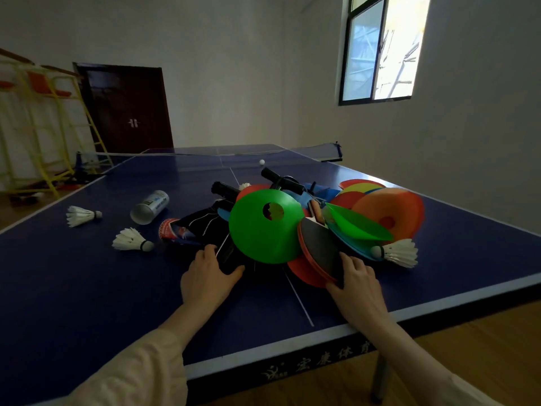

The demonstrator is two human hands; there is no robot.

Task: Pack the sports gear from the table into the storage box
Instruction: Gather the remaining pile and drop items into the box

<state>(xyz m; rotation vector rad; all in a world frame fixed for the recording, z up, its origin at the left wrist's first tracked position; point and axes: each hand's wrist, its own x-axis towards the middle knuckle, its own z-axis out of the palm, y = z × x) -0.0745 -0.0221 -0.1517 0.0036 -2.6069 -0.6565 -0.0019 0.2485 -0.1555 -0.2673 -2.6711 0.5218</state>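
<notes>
Our left hand (209, 273) grips a dark case; our right hand (355, 284) pinches the paddle (320, 250). Tugging could topple the green cone (265, 227) off the bench (87, 288).

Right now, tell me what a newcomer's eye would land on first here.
The big green disc cone jumps out first, tilted on top of the heap of gear in the middle of the blue table, with orange cones piled to its right. Next come the left hand on a dark item at the heap's near edge and the right hand gripping a black paddle. White shuttlecocks lie scattered to the left.
</notes>
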